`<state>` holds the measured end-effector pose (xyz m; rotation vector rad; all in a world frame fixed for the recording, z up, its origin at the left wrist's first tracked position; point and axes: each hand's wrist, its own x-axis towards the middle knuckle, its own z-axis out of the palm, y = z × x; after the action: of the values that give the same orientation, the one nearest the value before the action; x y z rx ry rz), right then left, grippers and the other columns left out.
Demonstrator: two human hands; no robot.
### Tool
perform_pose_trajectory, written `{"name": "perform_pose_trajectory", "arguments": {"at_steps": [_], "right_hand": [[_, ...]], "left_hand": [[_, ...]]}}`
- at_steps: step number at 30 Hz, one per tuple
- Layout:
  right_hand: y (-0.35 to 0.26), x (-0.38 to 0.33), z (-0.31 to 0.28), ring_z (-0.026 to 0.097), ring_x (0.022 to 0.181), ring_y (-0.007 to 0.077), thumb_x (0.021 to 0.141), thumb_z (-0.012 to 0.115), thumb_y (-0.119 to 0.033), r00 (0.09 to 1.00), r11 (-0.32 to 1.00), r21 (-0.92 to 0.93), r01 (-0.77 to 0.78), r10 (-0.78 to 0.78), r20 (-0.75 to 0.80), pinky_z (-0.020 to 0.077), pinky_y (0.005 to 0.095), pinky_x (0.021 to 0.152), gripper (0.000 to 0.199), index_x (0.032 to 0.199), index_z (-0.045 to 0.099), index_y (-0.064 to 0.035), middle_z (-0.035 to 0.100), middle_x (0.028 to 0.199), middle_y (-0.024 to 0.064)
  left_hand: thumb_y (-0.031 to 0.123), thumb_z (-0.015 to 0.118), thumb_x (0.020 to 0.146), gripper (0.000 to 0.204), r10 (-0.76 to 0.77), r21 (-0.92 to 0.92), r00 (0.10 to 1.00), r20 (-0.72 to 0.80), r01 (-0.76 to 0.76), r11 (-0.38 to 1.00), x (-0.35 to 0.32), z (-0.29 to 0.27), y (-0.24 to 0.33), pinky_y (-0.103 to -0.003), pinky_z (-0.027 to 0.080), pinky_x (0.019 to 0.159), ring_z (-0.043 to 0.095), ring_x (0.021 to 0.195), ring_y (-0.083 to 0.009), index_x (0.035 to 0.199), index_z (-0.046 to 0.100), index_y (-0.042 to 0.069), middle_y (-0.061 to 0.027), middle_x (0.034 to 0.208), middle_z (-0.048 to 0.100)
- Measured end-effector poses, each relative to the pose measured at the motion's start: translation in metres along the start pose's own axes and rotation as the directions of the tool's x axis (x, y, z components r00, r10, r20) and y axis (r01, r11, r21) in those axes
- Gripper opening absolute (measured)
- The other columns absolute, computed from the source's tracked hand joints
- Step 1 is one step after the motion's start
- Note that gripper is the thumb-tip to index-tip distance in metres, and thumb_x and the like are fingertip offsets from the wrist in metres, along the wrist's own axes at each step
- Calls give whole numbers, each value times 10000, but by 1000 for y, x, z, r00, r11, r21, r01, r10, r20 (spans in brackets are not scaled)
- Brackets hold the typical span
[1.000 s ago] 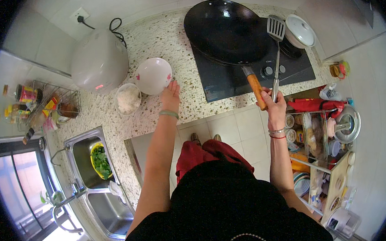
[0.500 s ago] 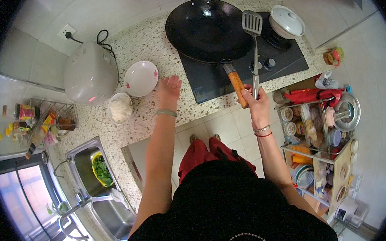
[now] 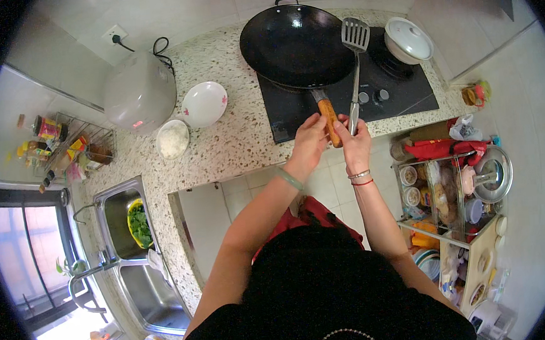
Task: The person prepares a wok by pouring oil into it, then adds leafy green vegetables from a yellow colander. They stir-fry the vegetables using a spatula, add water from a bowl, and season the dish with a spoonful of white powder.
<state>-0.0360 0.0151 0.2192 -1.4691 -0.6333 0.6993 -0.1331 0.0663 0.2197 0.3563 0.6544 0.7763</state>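
A large black wok (image 3: 295, 45) rests on the cooktop with its wooden handle (image 3: 328, 119) pointing toward me. My left hand (image 3: 308, 143) is at the handle's left side, its curled fingers against the wood; how far they wrap beneath is hidden. On the other side, my right hand (image 3: 356, 144) grips the metal handle of a slotted spatula (image 3: 355, 38), with its thumb beside the wok handle. The spatula's blade is raised, overlapping the wok's right rim in view. Inside, the wok looks bare and shiny.
A white lidded pot (image 3: 409, 39) stands on the right of the black cooktop (image 3: 400, 98). Left on the counter are a white plate (image 3: 205, 104), a bowl of white food (image 3: 173, 139) and a rice cooker (image 3: 139, 94). Leafy greens (image 3: 139, 225) lie in the sink; a loaded rack (image 3: 451, 189) stands right.
My left hand has moved right from above the counter to the wok handle. The right hand still holds the spatula and has shifted slightly. The whole view has shifted a little.
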Motion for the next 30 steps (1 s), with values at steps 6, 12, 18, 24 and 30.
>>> {"name": "perform_pose_trajectory", "arguments": {"at_steps": [6,12,18,24,30], "right_hand": [[-39,-8,-26,518,759,93,864,636,-183,995,940,-327,101,-89,50,451,243,693,271,1037,590,20,574,863,19],[-65,-30,-12,569,933,121,876,579,-38,958,969,228,-99,30,287,473,262,811,115,972,518,-20,597,1094,89],[-54,-66,37,567,1087,261,876,541,23,879,873,436,-220,-16,476,466,352,922,127,956,450,-16,545,1188,202],[-38,-120,88,545,1103,239,850,534,65,810,895,389,-218,-57,584,455,319,921,160,911,412,-20,541,1149,172],[-24,-180,135,531,805,107,809,582,37,679,926,237,-293,27,734,432,241,758,172,790,436,-51,620,924,88]], "left_hand": [[448,377,959,641,178,-23,984,-30,-179,984,-15,0,22,-395,214,1098,282,1342,-249,1417,236,21,-136,1450,304],[467,330,967,621,254,-299,953,162,-198,934,-45,5,40,-415,242,1093,309,1332,-269,1407,265,33,-129,1446,326],[466,324,969,612,371,-390,924,93,-309,868,-85,-20,48,-377,260,1079,325,1317,-255,1392,296,25,-135,1427,350],[428,369,964,539,522,-360,849,-79,-512,779,-141,-67,63,-387,306,1045,372,1285,-260,1345,381,47,-132,1395,396],[398,382,964,489,606,-335,746,-275,-665,667,-205,-129,79,-455,354,1016,387,1280,-269,1319,421,64,-132,1378,423]]}}
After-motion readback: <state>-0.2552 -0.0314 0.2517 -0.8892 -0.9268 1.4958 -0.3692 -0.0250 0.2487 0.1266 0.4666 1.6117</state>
